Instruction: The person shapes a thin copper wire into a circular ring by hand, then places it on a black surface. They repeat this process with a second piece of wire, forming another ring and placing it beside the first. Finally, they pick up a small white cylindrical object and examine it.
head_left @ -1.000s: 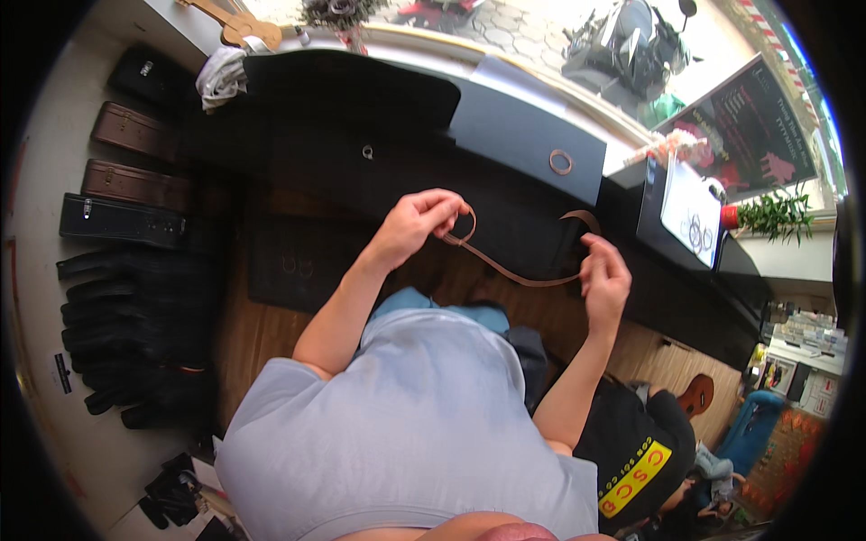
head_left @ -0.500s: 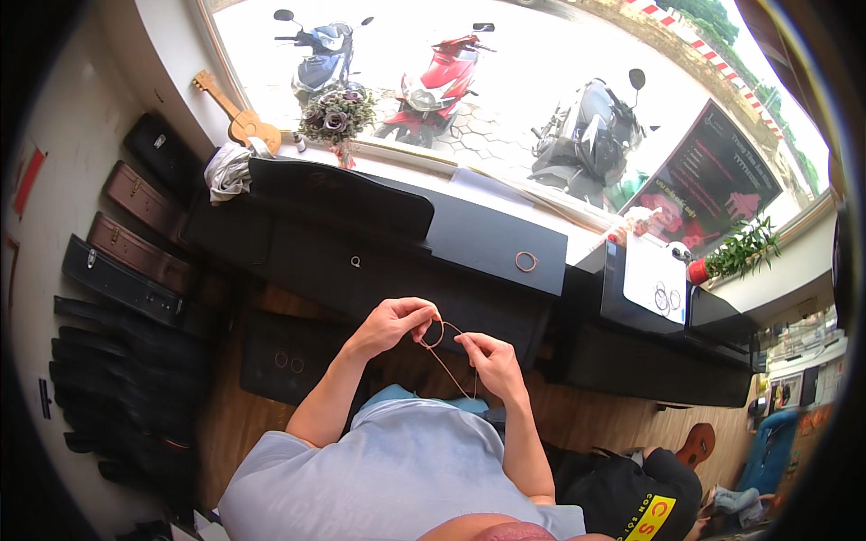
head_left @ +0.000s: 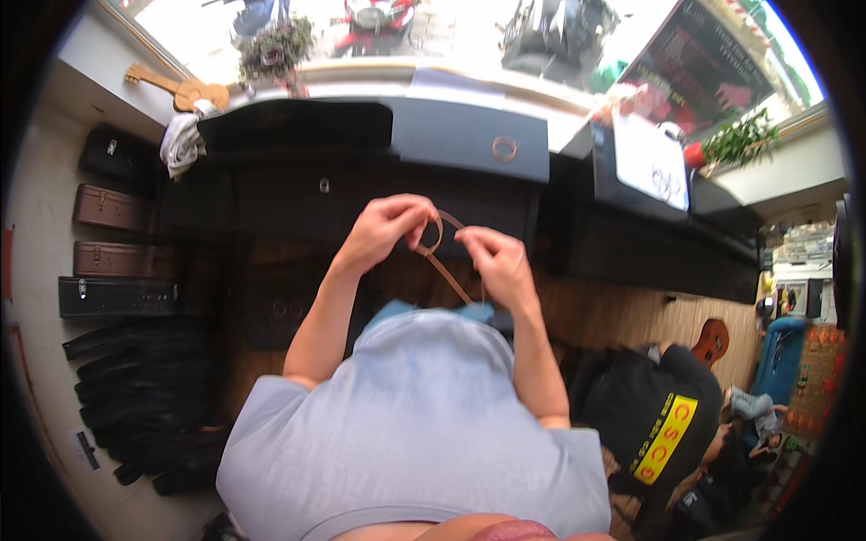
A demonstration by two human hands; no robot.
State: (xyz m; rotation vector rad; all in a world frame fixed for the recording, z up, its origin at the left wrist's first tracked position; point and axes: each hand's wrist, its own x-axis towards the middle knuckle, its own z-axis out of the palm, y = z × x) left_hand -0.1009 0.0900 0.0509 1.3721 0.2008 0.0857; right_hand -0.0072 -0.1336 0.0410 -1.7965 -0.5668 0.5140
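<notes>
A thin copper-coloured string (head_left: 448, 276), like a guitar string, is held between my hands in front of my chest. My left hand (head_left: 388, 233) pinches it between thumb and fingers, with a small loop beside the fingertips. Close by on the right, my right hand (head_left: 499, 263) is closed in a pinch on another part of the string. One length slants from the loop down toward my lap, blurred. Beyond my hands, a coiled copper-coloured string (head_left: 493, 150) lies on a dark box-like top (head_left: 451, 126). A small pale piece (head_left: 325, 186) rests on the dark surface left of it.
A white sheet (head_left: 636, 149) with dark coils lies at right, near a red-potted plant (head_left: 741, 140). A small guitar (head_left: 185, 88) and flowers (head_left: 275, 50) stand by the window. Instrument cases (head_left: 122, 261) line the left wall. A person in a black shirt (head_left: 613, 397) is behind me at right.
The whole view has tilted, so my hands and the furniture sit higher in the picture. Both hands keep nearly the same pinch on the string.
</notes>
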